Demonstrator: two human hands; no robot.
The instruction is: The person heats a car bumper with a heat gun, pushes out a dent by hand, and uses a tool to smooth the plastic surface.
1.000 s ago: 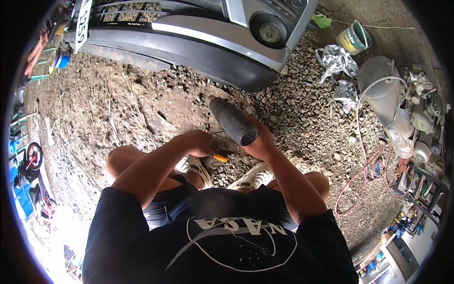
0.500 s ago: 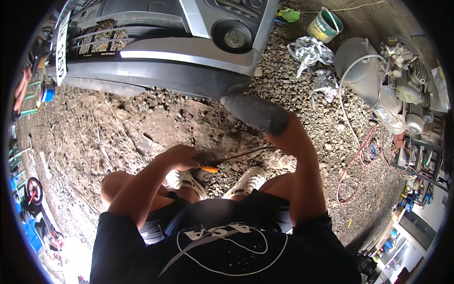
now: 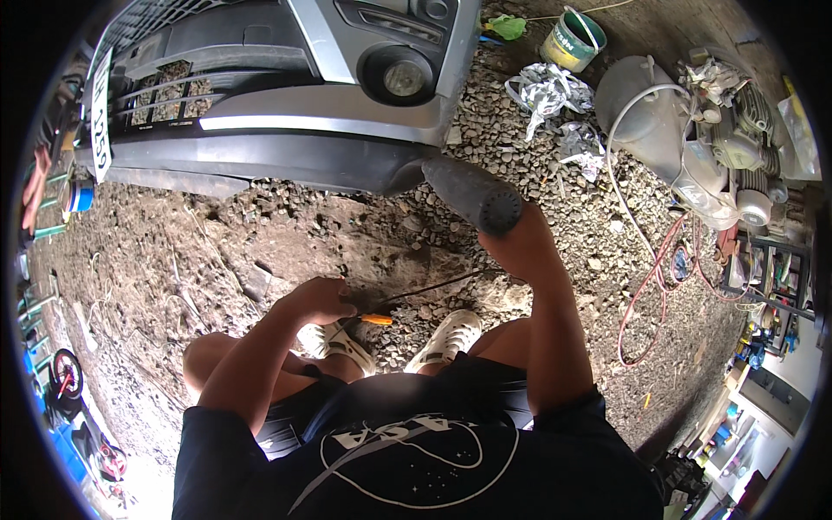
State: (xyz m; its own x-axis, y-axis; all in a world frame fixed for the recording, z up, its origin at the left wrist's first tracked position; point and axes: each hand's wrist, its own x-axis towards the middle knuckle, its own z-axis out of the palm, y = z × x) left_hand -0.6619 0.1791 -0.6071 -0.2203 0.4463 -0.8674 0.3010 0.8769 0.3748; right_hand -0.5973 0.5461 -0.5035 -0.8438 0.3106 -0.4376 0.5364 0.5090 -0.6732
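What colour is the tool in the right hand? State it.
The tool in the right hand is dark grey; the head view shows it best.

We note a dark grey tool (image 3: 472, 195), an orange handle (image 3: 376, 320), a silver-and-black bumper (image 3: 303, 117), a green bucket (image 3: 572, 45) with a yellow patch and pale shoes (image 3: 449, 340) dotted with dark holes; we mark white curves and specks on the black shirt (image 3: 555, 459).

Floor: you are on bare packed dirt (image 3: 303, 230), with loose grey gravel (image 3: 563, 208) to your right. Light: a glare patch (image 3: 152, 433) burns out the ground at your lower left; elsewhere dimmer. Furniture: at your far right, a dark-framed rack (image 3: 784, 309) and white cabinetry (image 3: 795, 368), contents too small to tell.
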